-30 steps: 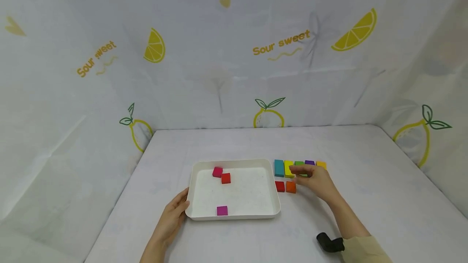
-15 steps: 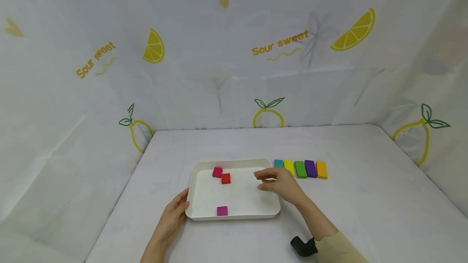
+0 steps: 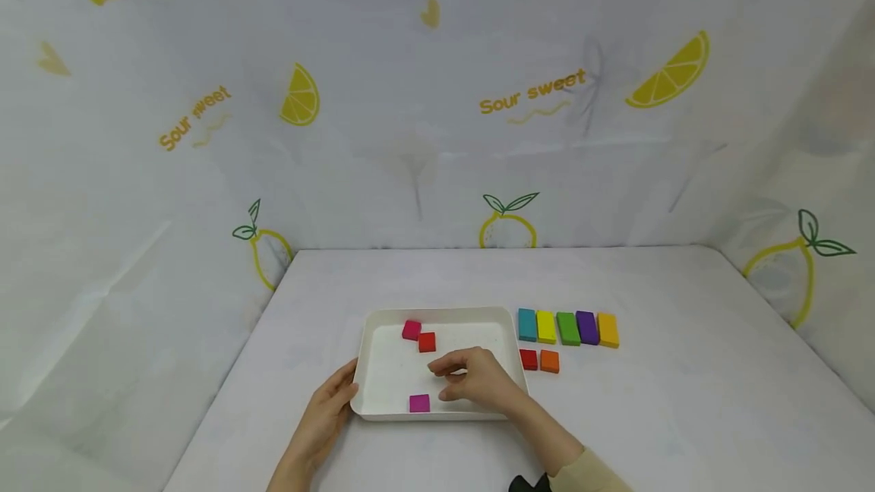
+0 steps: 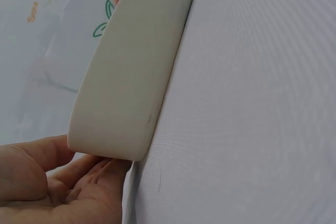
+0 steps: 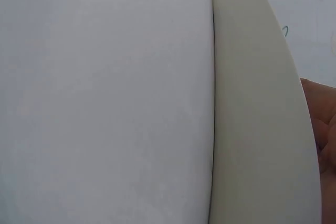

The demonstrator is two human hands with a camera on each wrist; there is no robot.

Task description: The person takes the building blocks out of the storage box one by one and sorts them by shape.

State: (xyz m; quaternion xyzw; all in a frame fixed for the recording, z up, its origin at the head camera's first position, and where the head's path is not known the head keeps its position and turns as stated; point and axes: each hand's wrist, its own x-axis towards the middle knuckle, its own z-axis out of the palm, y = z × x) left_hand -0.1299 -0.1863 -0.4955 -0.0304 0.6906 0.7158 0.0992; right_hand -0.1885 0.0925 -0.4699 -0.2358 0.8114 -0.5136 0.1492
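A shallow white tray lies on the table. My left hand holds its left side, the thumb near the front left corner; in the left wrist view that thumb touches the rim and the fingers lie against the wall. Above the tray floor is my right hand, loosely bent, with a gap between thumb and fingers and nothing seen in it. The tray contains a pink-red block, a red block just beside it, and a magenta block by the front wall. The tray's wall hides most of the right hand in the right wrist view.
Right of the tray stand a teal block, a yellow block, a green block, a purple block and an amber block in a row. Before them lie a dark red block and an orange block.
My right hand has moved left and toward me, from the colored blocks to over the tray's middle. My left hand stays at the tray, and the head view has tilted slightly.
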